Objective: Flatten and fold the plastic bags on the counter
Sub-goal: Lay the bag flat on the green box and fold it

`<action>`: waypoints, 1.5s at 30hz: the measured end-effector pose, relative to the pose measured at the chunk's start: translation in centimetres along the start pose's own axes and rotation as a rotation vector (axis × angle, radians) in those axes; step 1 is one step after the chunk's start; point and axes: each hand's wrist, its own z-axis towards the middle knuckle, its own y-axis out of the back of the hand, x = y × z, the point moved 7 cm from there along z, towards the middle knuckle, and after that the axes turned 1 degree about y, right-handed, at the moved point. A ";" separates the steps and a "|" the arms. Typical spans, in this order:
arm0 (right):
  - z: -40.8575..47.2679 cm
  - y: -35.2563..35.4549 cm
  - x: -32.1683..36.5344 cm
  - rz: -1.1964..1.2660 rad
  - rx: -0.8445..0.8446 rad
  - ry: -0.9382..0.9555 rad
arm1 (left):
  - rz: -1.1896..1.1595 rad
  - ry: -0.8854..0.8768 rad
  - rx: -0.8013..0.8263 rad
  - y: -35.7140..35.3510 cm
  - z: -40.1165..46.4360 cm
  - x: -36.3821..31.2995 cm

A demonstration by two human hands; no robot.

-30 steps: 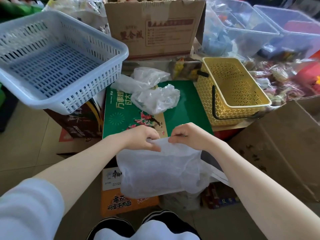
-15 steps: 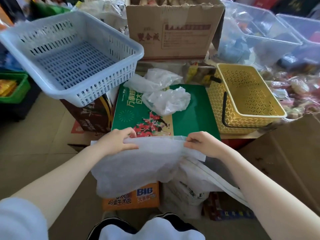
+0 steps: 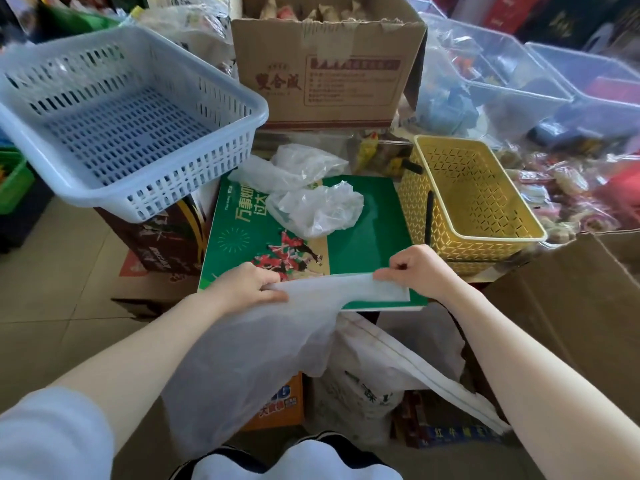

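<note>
A floor of pale beige tiles [image 3: 45, 282] is seen at the left, evenly lit by soft daylight. A blue slotted basket [image 3: 131, 116] is propped on a dark printed carton [image 3: 162, 244]. Behind, an open cardboard box [image 3: 329, 64] is stacked. A yellow lattice basket [image 3: 467, 202] is placed at the right, with clear plastic bins [image 3: 519, 84] ranged beyond it.

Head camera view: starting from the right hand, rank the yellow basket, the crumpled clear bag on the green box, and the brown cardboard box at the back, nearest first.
From the right hand:
1. Yellow basket, just beyond the hand and to its right.
2. Crumpled clear bag, ahead and to the left, lying on the green box.
3. Brown cardboard box, at the back, behind the bags.
</note>
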 end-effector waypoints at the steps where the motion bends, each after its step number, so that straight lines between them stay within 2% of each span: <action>1: 0.3 0.7 -0.9 -0.013 -0.092 -0.059 | 0.027 0.010 -0.006 0.5 0.0 0.6; 3: 1.0 1.9 -2.1 -0.045 -0.220 -0.185 | 0.089 0.026 -0.021 1.6 0.2 1.7; 5: 1.7 2.6 -2.1 -0.127 -0.277 -0.236 | 0.239 0.005 -0.030 2.9 0.6 1.6; 6: 2.2 2.8 -1.3 -0.175 -0.305 -0.198 | 0.352 -0.013 -0.032 3.6 1.0 1.3; 8: 3.5 2.7 1.6 -0.250 -0.330 0.006 | 0.538 -0.091 -0.104 5.2 2.4 -0.2; 10: 5.2 0.8 5.0 -0.324 -0.189 0.195 | 0.594 -0.166 -0.193 6.7 4.1 -1.8; 11: 6.2 -0.7 6.1 -0.347 -0.076 0.231 | 0.601 -0.230 -0.243 7.3 4.8 -2.5; 13: 8.0 -3.5 6.9 -0.307 0.133 0.214 | 0.656 -0.322 -0.324 8.2 6.2 -3.0; 14: 8.7 -4.4 6.8 -0.250 0.187 0.201 | 0.687 -0.344 -0.369 8.7 6.7 -2.8; 15: 9.4 -4.9 6.6 -0.192 0.201 0.199 | 0.710 -0.357 -0.382 8.9 7.1 -2.3; 18: 11.6 -4.0 5.0 -0.107 0.099 0.161 | 0.755 -0.387 -0.408 9.5 7.8 -0.7; 22: 16.0 -2.8 3.1 -0.322 0.014 0.038 | 0.835 -0.246 -0.590 8.7 7.6 1.9; 24: 17.6 -3.1 2.7 -0.488 -0.038 -0.023 | 0.791 -0.212 -0.496 5.3 7.5 3.6; 26: 17.8 -4.2 3.4 -0.596 -0.123 -0.054 | 0.687 -0.076 -0.301 2.0 7.1 5.9; 29: 15.7 -7.5 6.1 -0.618 -0.364 0.063 | 0.587 0.146 -0.040 -1.4 6.2 10.8; 31: 13.5 -11.5 8.2 -0.594 -0.377 0.211 | 0.558 0.151 -0.063 -1.9 6.1 11.9; 32: 12.5 -13.8 9.0 -0.608 -0.339 0.289 | 0.560 0.153 -0.100 -1.8 6.1 11.9; 34: 11.2 -17.8 9.5 -0.632 -0.228 0.359 | 0.580 0.160 -0.059 -2.1 6.1 12.5; 38: 11.0 -19.5 5.8 -0.490 -0.035 0.053 | 0.550 0.096 -0.048 -1.7 5.4 12.7; 40: 10.3 -18.7 2.9 -0.454 0.001 -0.088 | 0.549 0.059 -0.044 -1.5 4.7 13.3; 43: 9.5 -17.0 -0.3 -0.345 -0.004 -0.261 | 0.493 0.046 -0.015 -1.6 3.4 14.1; 45: 9.3 -15.6 0.5 -0.248 -0.070 -0.280 | 0.460 0.045 0.001 -1.3 2.7 13.9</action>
